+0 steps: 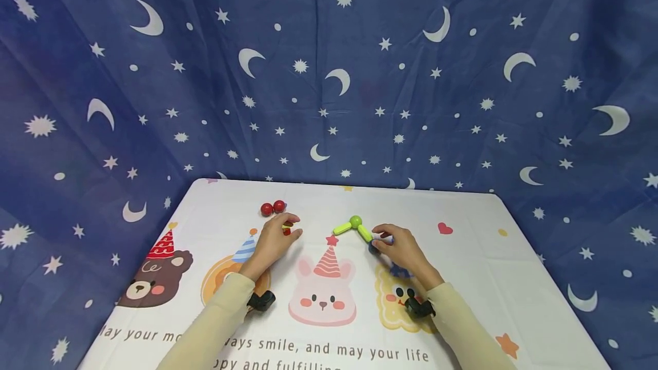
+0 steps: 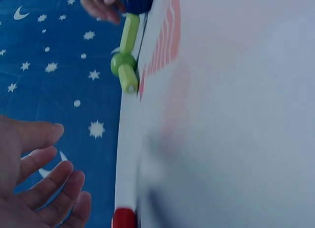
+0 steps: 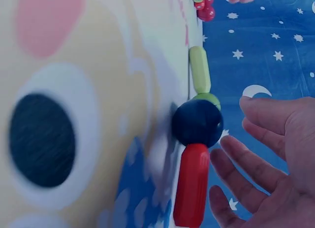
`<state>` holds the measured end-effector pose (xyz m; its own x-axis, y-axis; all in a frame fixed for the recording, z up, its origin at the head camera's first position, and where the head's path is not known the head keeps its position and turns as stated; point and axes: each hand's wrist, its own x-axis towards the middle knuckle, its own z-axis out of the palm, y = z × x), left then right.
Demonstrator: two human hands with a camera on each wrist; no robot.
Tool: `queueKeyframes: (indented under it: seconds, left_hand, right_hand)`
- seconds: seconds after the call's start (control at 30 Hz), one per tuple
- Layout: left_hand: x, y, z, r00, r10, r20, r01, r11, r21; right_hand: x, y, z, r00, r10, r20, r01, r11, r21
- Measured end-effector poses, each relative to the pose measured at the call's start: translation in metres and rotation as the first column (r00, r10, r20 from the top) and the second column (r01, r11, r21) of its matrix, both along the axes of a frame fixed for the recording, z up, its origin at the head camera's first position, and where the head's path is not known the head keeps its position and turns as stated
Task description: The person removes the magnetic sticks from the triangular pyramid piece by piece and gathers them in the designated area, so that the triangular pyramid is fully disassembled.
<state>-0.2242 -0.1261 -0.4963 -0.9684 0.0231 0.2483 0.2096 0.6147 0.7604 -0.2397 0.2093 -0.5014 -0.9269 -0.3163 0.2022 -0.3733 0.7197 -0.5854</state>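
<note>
My left hand [image 1: 277,238] hovers over the table with its fingers relaxed and spread, holding nothing [image 2: 44,174]. A small red piece [image 2: 123,218] lies just beyond its fingertips. Two red balls [image 1: 272,208] sit a little farther back. My right hand [image 1: 400,246] is also open, fingers spread [image 3: 266,154] beside a dark blue ball [image 3: 197,122]. A red stick [image 3: 192,183] is joined to that ball. Two yellow-green sticks meet at a green ball [image 1: 355,221] between the hands, one stick [image 3: 199,68] running toward the blue ball.
The table wears a white cloth [image 1: 462,278] printed with cartoon animals and text. A blue star-and-moon curtain [image 1: 329,73] hangs behind and around the table. Black wrist mounts [image 1: 262,300] sit on both forearms.
</note>
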Motion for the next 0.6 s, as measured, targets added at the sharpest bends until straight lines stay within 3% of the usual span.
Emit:
queueKeyframes:
  seconds: [0.2,0.6]
  left_hand:
    - [-0.005,0.026,-0.004,0.998,-0.030,0.051,0.026,0.997,0.074]
    - [-0.018,0.066,-0.011,0.990,-0.093,0.107,0.081,0.991,0.111]
  right_hand:
    - [-0.007,-0.012,0.006,1.000,-0.025,-0.010,0.025,0.999,-0.024]
    - [-0.022,-0.031,0.008,0.995,-0.082,0.053,0.085,0.995,-0.045]
